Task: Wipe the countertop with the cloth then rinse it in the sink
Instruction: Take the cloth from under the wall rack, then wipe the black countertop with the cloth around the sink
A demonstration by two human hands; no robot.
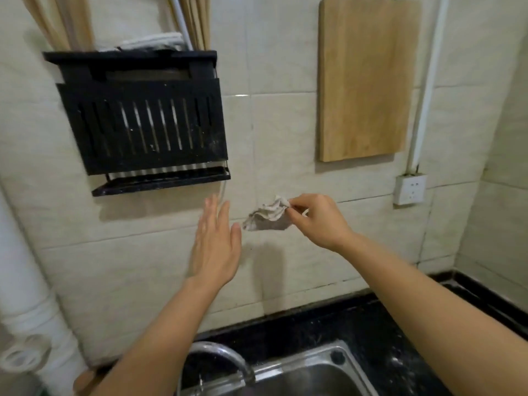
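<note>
My right hand point(314, 220) pinches a small crumpled grey cloth point(267, 215) by its upper corner, up against the tiled wall well above the counter. My left hand point(215, 241) is raised just left of the cloth, flat, fingers together and extended, holding nothing and a little apart from the cloth. Below, the steel sink point(320, 370) is set into the black countertop point(385, 332), with the curved chrome tap point(225, 355) at its left edge, partly hidden by my left forearm.
A black slatted rack point(143, 124) with chopsticks and a folded cloth hangs on the wall at upper left. A wooden cutting board point(365, 78) hangs at upper right. A white wall socket point(410, 190) sits under a conduit. A white pipe point(34, 295) runs down the left side.
</note>
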